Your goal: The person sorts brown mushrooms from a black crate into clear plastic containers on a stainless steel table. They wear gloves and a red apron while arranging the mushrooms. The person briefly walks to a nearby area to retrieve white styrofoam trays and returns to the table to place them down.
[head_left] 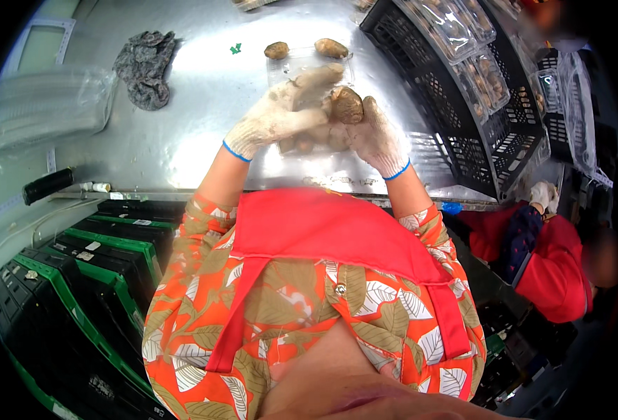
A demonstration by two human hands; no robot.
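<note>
My left hand (277, 115), in a cream knit glove with blue cuff, is spread with blurred fingertips reaching rightward above a brown tuber. My right hand (381, 143), gloved alike, holds that ridged tuber (347, 105) near its thumb, beside my left thumb. Beneath both hands a clear plastic tray (279, 68) lies on the steel table (207, 119); its contents are partly hidden and blurred. Two more tubers (276, 50) (331, 48) lie at the tray's far end.
A grey rag (143, 70), green scrap (236, 48) and plastic sheeting (43, 112) lie leftward. Black crates (498, 150) with clear packs (480, 77) stand right. Black-and-green crates (71, 280) fill the lower left. A co-worker's gloved hand (543, 196) and red clothing (550, 273) show at right.
</note>
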